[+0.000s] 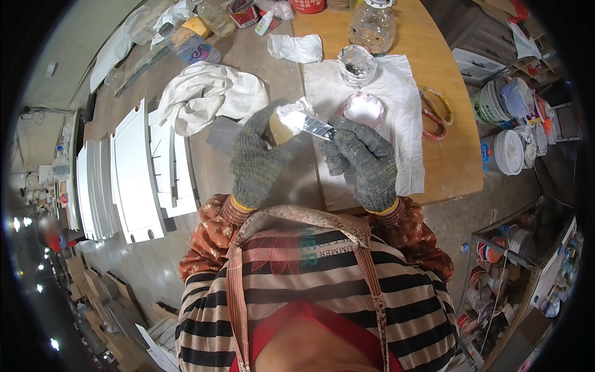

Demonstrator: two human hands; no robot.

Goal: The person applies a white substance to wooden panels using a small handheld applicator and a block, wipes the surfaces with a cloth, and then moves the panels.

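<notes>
Frame centre: left hand (255, 162) fingers wrapped around small block (282, 129); right hand (361, 162) fingers grip putty knife (317, 128), blade touching block top.

Clear plastic bottle (193, 44) with blue-pink label, far left of the table (458, 167)

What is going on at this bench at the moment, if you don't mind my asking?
A person in grey knit gloves is working over a white cloth on the wooden table. The left hand holds a small block smeared with white paste, and the right hand presses a putty knife against it. An open tub of pale paste and a clear jar sit just beyond. White panels lie stacked to the left.
</notes>
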